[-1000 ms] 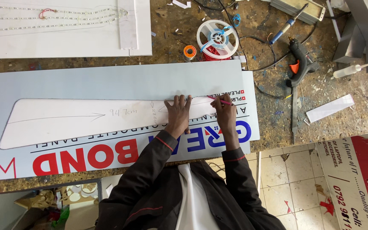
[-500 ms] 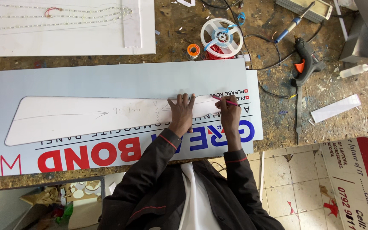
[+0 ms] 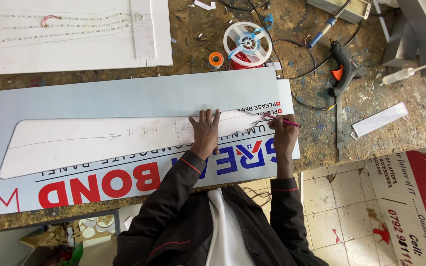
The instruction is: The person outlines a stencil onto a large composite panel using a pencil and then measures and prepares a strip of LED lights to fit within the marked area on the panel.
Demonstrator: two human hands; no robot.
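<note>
Two hands at frame centre: left hand (image 3: 205,132) open, pressed flat on white blade-shaped template (image 3: 99,143); right hand (image 3: 283,133) closed around pink pencil (image 3: 283,120) at template's tip, over composite panel (image 3: 124,96)

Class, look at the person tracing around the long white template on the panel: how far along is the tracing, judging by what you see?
Done: the white template already lies flat on the grey panel. In hand: the left hand presses the template down near its pointed end, while the right hand holds a pink pen at that tip. Left: no drawn outline shows along the template's long edges, though a faint line might not be visible.
</note>
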